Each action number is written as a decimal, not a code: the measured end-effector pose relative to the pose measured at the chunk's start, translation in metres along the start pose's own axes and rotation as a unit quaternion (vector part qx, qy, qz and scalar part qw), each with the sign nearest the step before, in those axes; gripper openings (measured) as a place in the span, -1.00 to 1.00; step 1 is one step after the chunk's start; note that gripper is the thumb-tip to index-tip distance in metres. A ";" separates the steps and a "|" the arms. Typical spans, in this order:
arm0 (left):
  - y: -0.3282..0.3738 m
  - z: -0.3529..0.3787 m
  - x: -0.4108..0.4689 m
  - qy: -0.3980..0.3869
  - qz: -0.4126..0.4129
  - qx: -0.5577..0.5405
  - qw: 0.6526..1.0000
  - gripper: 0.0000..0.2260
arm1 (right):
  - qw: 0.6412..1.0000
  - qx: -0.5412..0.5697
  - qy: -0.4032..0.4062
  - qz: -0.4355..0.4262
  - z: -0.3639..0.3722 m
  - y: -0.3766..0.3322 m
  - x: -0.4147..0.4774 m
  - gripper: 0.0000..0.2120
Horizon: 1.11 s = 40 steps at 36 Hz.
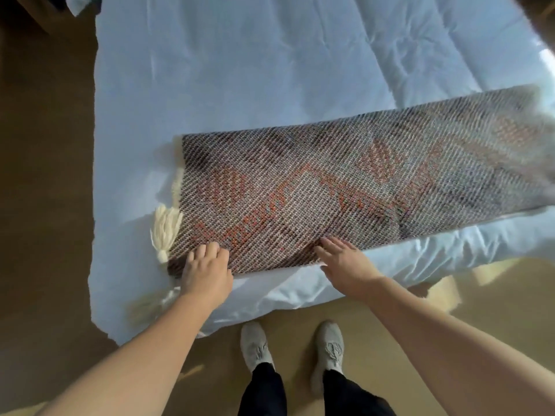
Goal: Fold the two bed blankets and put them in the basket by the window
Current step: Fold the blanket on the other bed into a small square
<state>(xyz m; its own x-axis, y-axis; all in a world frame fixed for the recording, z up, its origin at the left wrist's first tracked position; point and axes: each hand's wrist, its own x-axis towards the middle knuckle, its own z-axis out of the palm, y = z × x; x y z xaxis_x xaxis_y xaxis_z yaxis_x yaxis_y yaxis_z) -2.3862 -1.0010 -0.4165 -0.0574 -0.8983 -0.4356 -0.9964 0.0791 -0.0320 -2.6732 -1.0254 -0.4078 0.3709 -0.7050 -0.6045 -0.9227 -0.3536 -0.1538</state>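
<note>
A woven blanket (345,187) in brown, grey and orange lies folded into a long strip across the near part of the bed (240,70). Cream tassels (165,229) hang off its left end. My left hand (207,270) rests with curled fingers on the strip's near left corner; whether it pinches the cloth I cannot tell. My right hand (345,262) lies flat with fingers apart on the near edge, about the middle of the strip. No second blanket and no basket are in view.
The bed carries a pale blue-white cover, wrinkled toward the far right. Brown floor runs along the bed's left side and in front of it. My feet in grey shoes (258,346) stand just before the bed's near edge.
</note>
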 end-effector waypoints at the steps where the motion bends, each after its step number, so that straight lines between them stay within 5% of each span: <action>1: 0.011 -0.004 0.004 0.001 0.020 -0.010 1.000 -0.74 | 1.000 0.004 0.004 0.014 0.000 0.006 -0.004 -0.49; 8: 0.133 -0.022 0.065 0.023 0.123 -0.075 0.989 -0.45 | 0.990 0.015 0.096 0.106 -0.001 0.104 -0.012 -0.44; 15: 0.246 -0.015 0.127 0.080 0.094 -0.061 0.991 -0.40 | 0.985 -0.016 0.168 0.040 0.001 0.171 0.035 -0.36; 32: 0.471 -0.024 0.173 0.075 0.126 -0.045 0.988 -0.32 | 0.956 0.037 0.179 0.231 0.031 0.476 -0.053 -0.19; 40: 0.521 -0.040 0.194 0.072 0.163 -0.064 0.982 -0.34 | 0.957 0.016 0.151 0.247 0.015 0.534 -0.078 -0.19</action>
<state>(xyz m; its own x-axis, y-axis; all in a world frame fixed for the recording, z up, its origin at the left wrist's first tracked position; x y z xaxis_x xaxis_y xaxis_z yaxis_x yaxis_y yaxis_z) -2.9184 -1.1513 -0.4821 -0.3733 -0.8868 -0.2722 -0.9230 0.3258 0.2046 -3.1963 -1.1503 -0.4544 -0.1013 -0.9287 -0.3567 -0.9944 0.0833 0.0654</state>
